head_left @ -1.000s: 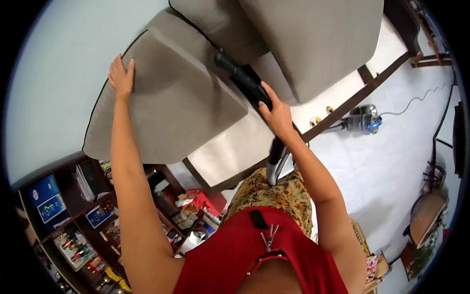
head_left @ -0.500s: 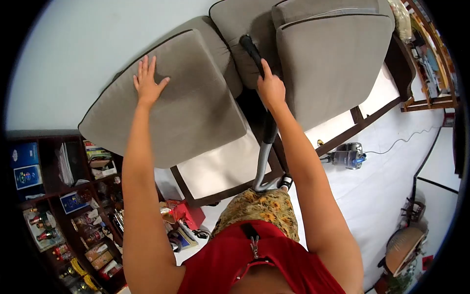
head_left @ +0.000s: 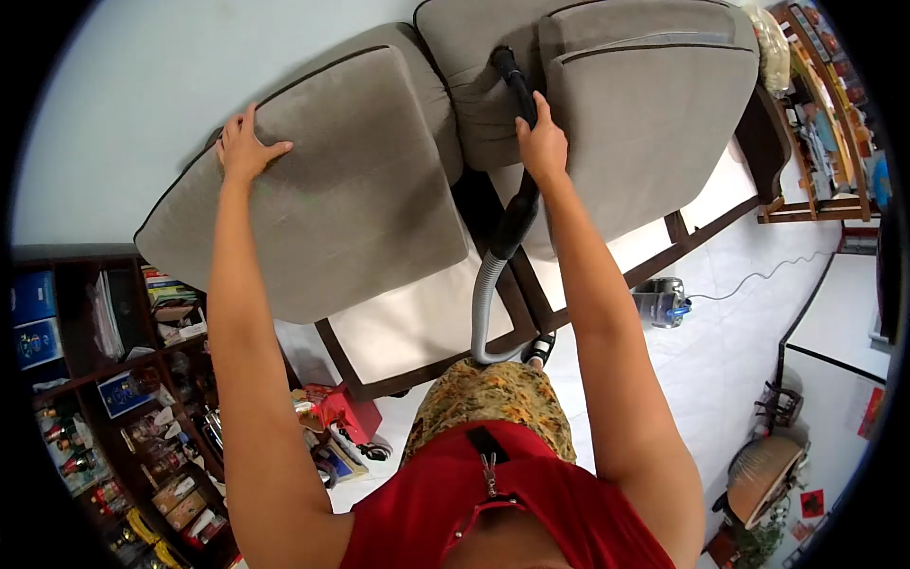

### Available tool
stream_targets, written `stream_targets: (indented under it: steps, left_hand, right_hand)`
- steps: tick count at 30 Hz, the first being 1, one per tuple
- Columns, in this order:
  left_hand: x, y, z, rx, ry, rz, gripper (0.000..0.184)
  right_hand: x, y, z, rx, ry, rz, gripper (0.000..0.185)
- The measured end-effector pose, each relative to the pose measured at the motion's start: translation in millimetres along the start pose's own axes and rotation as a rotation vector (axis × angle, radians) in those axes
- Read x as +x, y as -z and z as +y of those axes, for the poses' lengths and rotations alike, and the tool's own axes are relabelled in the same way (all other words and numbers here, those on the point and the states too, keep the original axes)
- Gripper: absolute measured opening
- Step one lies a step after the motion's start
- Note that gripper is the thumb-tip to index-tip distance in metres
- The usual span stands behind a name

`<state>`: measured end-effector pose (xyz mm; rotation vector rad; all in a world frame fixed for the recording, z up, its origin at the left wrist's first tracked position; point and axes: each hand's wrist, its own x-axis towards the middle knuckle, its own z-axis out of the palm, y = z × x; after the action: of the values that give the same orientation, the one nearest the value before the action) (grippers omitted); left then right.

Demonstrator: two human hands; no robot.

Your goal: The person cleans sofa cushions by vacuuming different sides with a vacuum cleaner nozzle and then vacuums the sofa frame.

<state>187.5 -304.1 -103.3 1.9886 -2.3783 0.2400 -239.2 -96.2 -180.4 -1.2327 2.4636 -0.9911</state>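
Observation:
My right hand (head_left: 543,150) is closed round the black handle of a vacuum cleaner hose (head_left: 489,275). The small black brush nozzle (head_left: 505,64) at its end touches the grey sofa's back cushion (head_left: 474,104). With fingers apart, my left hand (head_left: 245,154) lies on the upper edge of a grey seat cushion (head_left: 351,199), which is tilted up off the wooden sofa frame (head_left: 427,368). A second tilted seat cushion (head_left: 654,133) stands just right of my right hand. From the handle, the grey hose runs down towards my legs.
The vacuum cleaner body (head_left: 661,303) sits on the white floor to the right, its cord trailing away. Dark shelves (head_left: 85,379) full of books and small items stand at left. A red box (head_left: 349,412) is on the floor near the frame. A wooden rack (head_left: 825,123) stands upper right.
My left hand has slid left and up to the cushion's edge. My right hand has shifted the nozzle slightly right and up along the back cushion. The view has also moved a little.

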Motion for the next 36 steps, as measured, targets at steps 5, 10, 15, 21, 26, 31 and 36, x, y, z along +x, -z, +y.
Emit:
stream_targets:
  steps: [5, 10, 15, 21, 26, 31, 36]
  left_hand:
    - [-32, 13, 0, -0.144, -0.143, 0.160, 0.098]
    - [-91, 22, -9, -0.290, -0.209, 0.373, 0.083]
    - [-177, 35, 5, -0.261, -0.257, 0.555, 0.070]
    - [-248, 31, 7, -0.242, -0.255, 0.711, 0.069]
    - [-281, 37, 9, -0.223, -0.235, 0.695, 0.069]
    - [-313, 39, 23, -0.215, -0.228, 0.669, 0.069]
    - [-326, 37, 20, -0.200, -0.236, 0.687, 0.068]
  right_hand:
    - [-46, -11, 21, -0.072, 0.054, -0.155, 0.062]
    - [-60, 19, 17, 0.043, 0.098, -0.152, 0.062]
    - [-18, 41, -59, 0.087, 0.185, -0.249, 0.060]
    - [14, -27, -65, -0.112, 0.289, -0.373, 0.059]
    - [-30, -16, -29, -0.155, 0.264, -0.412, 0.061]
    - [-48, -5, -10, -0.050, 0.224, -0.408, 0.059]
    - [-12, 9, -51, 0.128, 0.210, -0.309, 0.055]
